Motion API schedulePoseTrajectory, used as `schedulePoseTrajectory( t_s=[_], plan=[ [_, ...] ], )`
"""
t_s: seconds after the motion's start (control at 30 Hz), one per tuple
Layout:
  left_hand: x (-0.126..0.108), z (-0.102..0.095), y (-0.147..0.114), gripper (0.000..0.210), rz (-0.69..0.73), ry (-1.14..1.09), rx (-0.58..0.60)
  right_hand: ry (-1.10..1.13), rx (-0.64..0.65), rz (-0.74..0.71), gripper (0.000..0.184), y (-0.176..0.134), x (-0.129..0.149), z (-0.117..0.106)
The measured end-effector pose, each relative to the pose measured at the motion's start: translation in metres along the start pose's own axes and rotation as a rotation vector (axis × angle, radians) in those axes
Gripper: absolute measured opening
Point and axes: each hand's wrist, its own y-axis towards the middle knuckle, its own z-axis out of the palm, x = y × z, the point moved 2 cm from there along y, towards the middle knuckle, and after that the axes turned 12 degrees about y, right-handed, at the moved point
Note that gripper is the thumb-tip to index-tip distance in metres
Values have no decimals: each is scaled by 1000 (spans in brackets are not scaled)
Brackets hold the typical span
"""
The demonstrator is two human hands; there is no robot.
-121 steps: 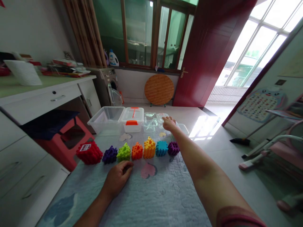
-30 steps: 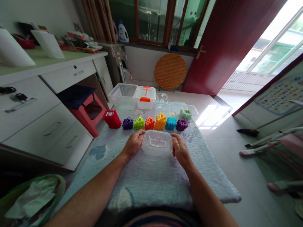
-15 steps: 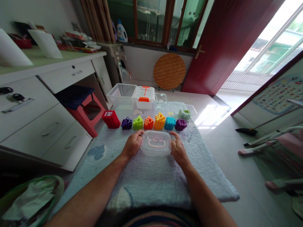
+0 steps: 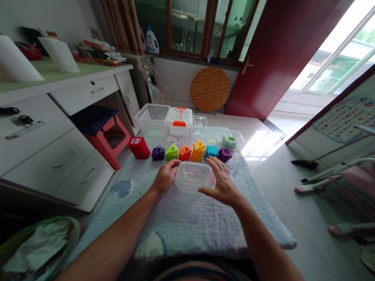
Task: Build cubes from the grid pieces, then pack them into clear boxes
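Observation:
A clear plastic box with a lid and a folding handle sits in front of me on the cloth-covered table. My left hand grips the box's left end, fingers curled at the far corner. At the other end, my right hand is open, its fingers spread beyond the far right corner and its thumb over the near edge. Whether the right fingertips touch the box I cannot tell. Behind it stands a row of interlocking blocks, among them red, lime green, yellow and purple ones.
At the table's far end stand a large clear bin, a white box with orange latches and a small tub holding green pieces. A red stool is left of the table, by the drawers.
My right hand has let go of the box's right end and spread its fingers, with the thumb now over the near edge. My left hand keeps its grip.

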Motion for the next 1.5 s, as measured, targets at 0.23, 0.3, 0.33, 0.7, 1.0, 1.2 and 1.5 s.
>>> schedulePoseTrajectory(
  t_s=[0.23,0.3,0.33,0.7,1.0,1.2,1.5],
  plan=[
    [4,0,1,31,62,58,-67,-14,316,-15,111,16,9,4],
    [4,0,1,29,64,79,-100,46,276,-25,107,14,8,5],
    [4,0,1,29,67,86,-108,88,257,-22,104,12,7,5],
    [-1,-4,1,30,18,80,-67,175,112,164,82,-19,-14,-55],
    [-6,-15,1,37,-4,1,-44,-208,53,443,92,-72,-82,-86],
    [-10,-12,-1,43,1,36,-20,-290,148,470,84,-70,-92,-81],
    [-14,-11,-1,45,-24,47,-41,-265,114,69,67,49,-84,-89]
  ],
)
